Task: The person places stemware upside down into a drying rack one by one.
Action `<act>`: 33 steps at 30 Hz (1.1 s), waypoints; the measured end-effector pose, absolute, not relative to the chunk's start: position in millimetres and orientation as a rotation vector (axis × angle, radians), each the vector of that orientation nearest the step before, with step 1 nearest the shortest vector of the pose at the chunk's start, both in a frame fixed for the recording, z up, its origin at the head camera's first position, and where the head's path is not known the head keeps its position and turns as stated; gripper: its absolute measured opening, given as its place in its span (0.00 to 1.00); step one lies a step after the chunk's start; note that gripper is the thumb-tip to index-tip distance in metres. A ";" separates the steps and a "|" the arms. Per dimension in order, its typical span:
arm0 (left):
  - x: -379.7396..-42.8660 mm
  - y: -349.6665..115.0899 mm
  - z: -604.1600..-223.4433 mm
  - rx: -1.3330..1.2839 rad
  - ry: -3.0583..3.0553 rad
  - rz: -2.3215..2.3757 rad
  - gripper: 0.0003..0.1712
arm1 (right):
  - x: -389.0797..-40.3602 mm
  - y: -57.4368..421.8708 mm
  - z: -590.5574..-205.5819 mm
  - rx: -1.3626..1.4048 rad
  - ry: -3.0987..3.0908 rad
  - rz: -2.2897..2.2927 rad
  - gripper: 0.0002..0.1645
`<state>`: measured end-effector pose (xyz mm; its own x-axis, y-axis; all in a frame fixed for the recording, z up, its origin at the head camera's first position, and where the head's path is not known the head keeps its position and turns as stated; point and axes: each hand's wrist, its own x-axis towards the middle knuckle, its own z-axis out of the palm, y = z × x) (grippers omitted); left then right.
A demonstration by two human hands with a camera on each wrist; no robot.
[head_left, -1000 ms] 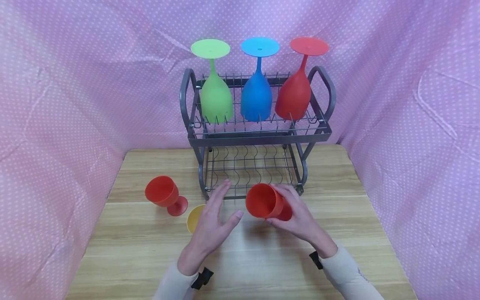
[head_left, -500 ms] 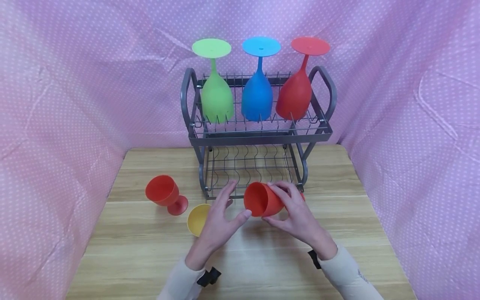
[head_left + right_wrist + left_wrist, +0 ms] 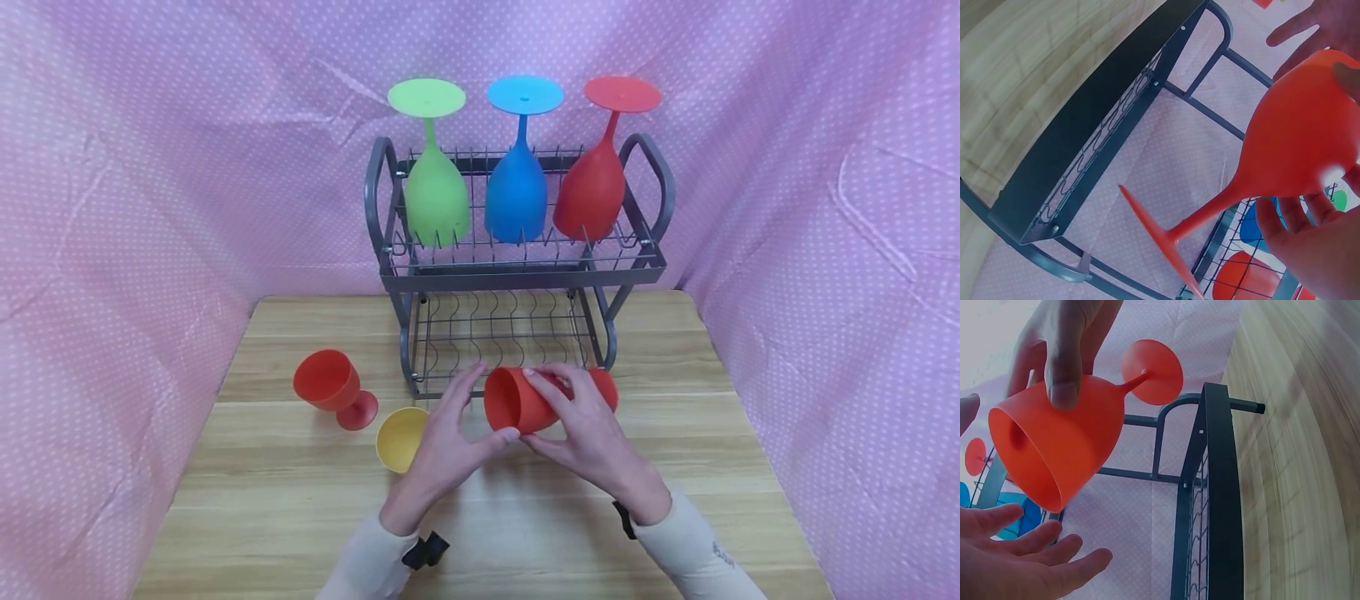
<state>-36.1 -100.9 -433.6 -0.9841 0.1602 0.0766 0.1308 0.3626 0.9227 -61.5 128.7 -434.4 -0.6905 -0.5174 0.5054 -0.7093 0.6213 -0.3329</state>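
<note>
My right hand [image 3: 596,437] grips the bowl of a red plastic goblet [image 3: 1085,434], which lies sideways in the air before the rack. Its mouth faces left, and the stem and round foot stick out to the right. My left hand [image 3: 446,446] is beside the mouth, thumb and fingers spread; the left wrist view shows a gap between those fingers and the rim. A yellow cup [image 3: 400,440] stands partly behind the left hand. Farther left on the table is another red goblet [image 3: 327,381], upright.
A dark two-tier dish rack [image 3: 521,275] stands at the back of the wooden table [image 3: 247,517]. Upside down on its upper tier are a green goblet [image 3: 437,196], a blue goblet [image 3: 516,196] and a red goblet [image 3: 592,196]. Pink dotted cloth [image 3: 150,208] hangs around.
The right hand has turned the red goblet so its mouth points more to the left and its foot shows at the right. My left hand has moved right, closer to the mouth.
</note>
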 end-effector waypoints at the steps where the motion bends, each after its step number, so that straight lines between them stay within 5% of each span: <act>1: -36.0 -100.6 -433.7 0.282 2.582 1.725 0.49 | -61.4 128.2 -433.9 0.987 -2.482 0.719 0.62; 27: -36.3 -98.2 -437.1 0.327 2.428 2.006 0.43 | -59.1 123.6 -431.4 1.035 -2.414 0.622 0.59; 33: -38.1 -98.7 -446.4 0.321 2.469 2.123 0.45 | -59.9 124.4 -435.2 1.037 -2.310 0.726 0.42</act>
<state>-38.1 -98.7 -446.4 -0.9724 0.0630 0.2249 0.2318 0.1423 0.9623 -59.9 124.4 -435.2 -0.5834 -0.5129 0.6297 -0.7810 0.5672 -0.2615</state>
